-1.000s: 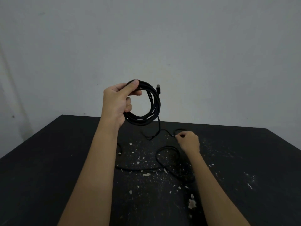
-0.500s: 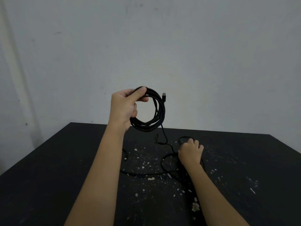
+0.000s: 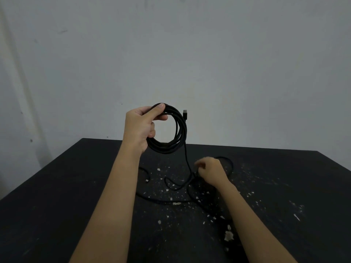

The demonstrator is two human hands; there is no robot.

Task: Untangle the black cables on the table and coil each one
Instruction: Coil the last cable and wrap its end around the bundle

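Against grey wall (image 3: 228, 63), black white-flecked counter (image 3: 76, 186). left grip (image 3: 139, 126) clamped on raised coiled black round cable (image 3: 180, 133); right grip (image 3: 210, 171), blurred, fingers curled pinching trailing black cable strand (image 3: 187, 160) near counter.

I see one black coil (image 3: 171, 147) of several neat turns, upright above the table (image 3: 57, 186) in the left hand (image 3: 139, 126), plug (image 3: 185, 113) pointing up. Its tail drops to the loose cable (image 3: 167, 184) looped on the tabletop.
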